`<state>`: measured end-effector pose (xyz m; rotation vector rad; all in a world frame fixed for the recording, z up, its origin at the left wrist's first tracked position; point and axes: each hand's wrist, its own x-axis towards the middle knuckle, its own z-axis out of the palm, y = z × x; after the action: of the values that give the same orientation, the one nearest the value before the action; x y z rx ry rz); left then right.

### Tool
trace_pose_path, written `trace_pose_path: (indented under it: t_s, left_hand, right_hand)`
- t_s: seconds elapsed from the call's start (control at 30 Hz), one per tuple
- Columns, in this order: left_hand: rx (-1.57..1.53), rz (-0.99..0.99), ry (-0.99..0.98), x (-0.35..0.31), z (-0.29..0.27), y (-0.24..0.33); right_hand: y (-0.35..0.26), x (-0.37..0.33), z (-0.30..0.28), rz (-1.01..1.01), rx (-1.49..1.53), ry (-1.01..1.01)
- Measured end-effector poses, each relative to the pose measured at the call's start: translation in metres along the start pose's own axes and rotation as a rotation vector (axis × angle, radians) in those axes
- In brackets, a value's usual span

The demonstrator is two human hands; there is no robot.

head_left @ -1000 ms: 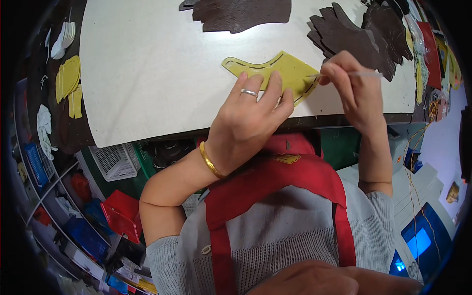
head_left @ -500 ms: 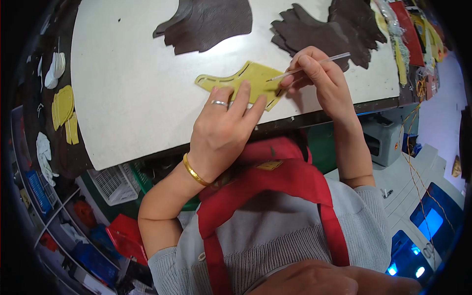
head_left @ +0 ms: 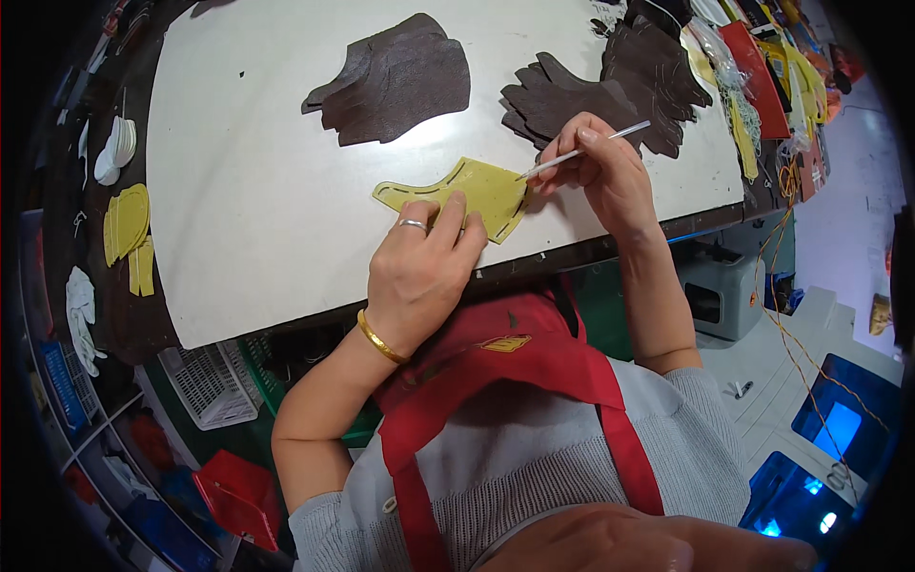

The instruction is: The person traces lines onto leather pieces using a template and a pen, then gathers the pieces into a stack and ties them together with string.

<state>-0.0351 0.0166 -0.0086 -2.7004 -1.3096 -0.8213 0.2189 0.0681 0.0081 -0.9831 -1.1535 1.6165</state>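
Observation:
A yellow translucent pattern template (head_left: 474, 192) lies flat on the white table (head_left: 267, 191) near its front edge. My left hand (head_left: 419, 272), with a ring and a gold bangle, presses its fingertips down on the template's near side. My right hand (head_left: 599, 172) holds a thin silver pen (head_left: 583, 150) like a pencil, its tip touching the template's right edge. A large dark brown leather piece (head_left: 396, 81) lies further back on the table. A pile of brown cut leather shapes (head_left: 610, 86) sits just beyond my right hand.
Yellow cut pieces (head_left: 129, 229) and white pieces (head_left: 116, 153) lie on a dark surface at the left. Red and yellow materials (head_left: 762, 67) crowd the table's right end. A white basket (head_left: 210, 381) and a red bin (head_left: 238, 496) stand below the table.
The view has shifted so the table sits lower and further left in the picture. Both hands stay on the template, and the pen tip has moved along its right edge.

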Motion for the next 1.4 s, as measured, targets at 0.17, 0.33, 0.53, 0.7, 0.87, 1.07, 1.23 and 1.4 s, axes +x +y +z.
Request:
trace_pose_path:
  t_s: [0.17, 0.33, 0.53, 0.7, 0.87, 1.07, 1.23, 1.4]
  left_hand:
    - [-0.012, -0.005, -0.002, 0.001, -0.001, 0.001]
    - [0.011, -0.036, -0.048, 0.006, -0.004, 0.005]
    - [0.074, -0.033, -0.026, 0.012, -0.001, 0.006]
    - [0.125, -0.023, -0.017, 0.02, -0.002, 0.01]
    - [-0.031, 0.028, -0.009, 0.028, -0.007, -0.021]
    - [0.114, -0.126, -0.067, 0.046, -0.005, -0.046]
    - [-0.076, -0.036, -0.178, -0.001, -0.019, -0.018]
    - [-0.077, -0.015, -0.008, -0.02, -0.014, -0.01]
  right_hand:
    - [-0.003, 0.007, 0.006, -0.076, -0.012, -0.074]
    - [-0.015, 0.019, 0.054, -0.001, -1.038, 0.057]
    - [-0.007, 0.003, 0.056, -0.23, -1.406, 0.053]
    - [-0.004, 0.001, 0.061, -0.035, -1.338, 0.019]
    - [-0.024, -0.009, 0.033, -0.227, -1.129, 0.19]
    - [-0.055, -0.014, -0.069, -0.245, -0.988, 0.595]
    - [-0.047, -0.014, -0.02, -0.391, -0.592, 0.582]
    - [-0.012, 0.0, 0.02, 0.023, -0.641, 0.14]
